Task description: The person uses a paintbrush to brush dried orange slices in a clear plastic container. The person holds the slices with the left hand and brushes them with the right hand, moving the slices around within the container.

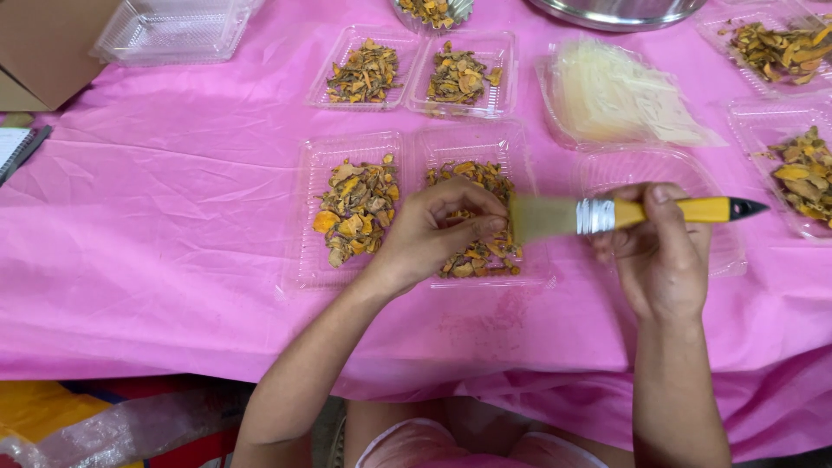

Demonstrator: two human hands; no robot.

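Pink cloth covers the whole tabletop (156,225), creased and hanging over the near edge, where the person's arms come in.

Seen from the head camera, the left hand (433,234) is curled with its fingertips pinched together over a clear plastic tray of dried orange-yellow root slices (475,217) near the middle of the tabletop; whether the fingers grip a slice cannot be told. Just left of it, touching side by side, lies a second clear tray with the same dried slices (355,208).

The right hand (659,251) is closed around the yellow handle of a flat paintbrush with a silver metal band and black handle tip (624,214). The brush lies level, its pale bristles pointing left and blurred, meeting the left fingertips above the first tray. Under the right hand sits an empty clear plastic tray (719,260).

Toward the far edge stand two smaller clear trays of dried slices (416,74), side by side, and right of them a stack of thin clear plastic lids (615,95). More filled trays (793,113) line the right edge. At the far left corner are an empty clear clamshell box (173,30) and a brown cardboard box (43,43). A rounded metal bowl rim (620,10) shows at the far edge.
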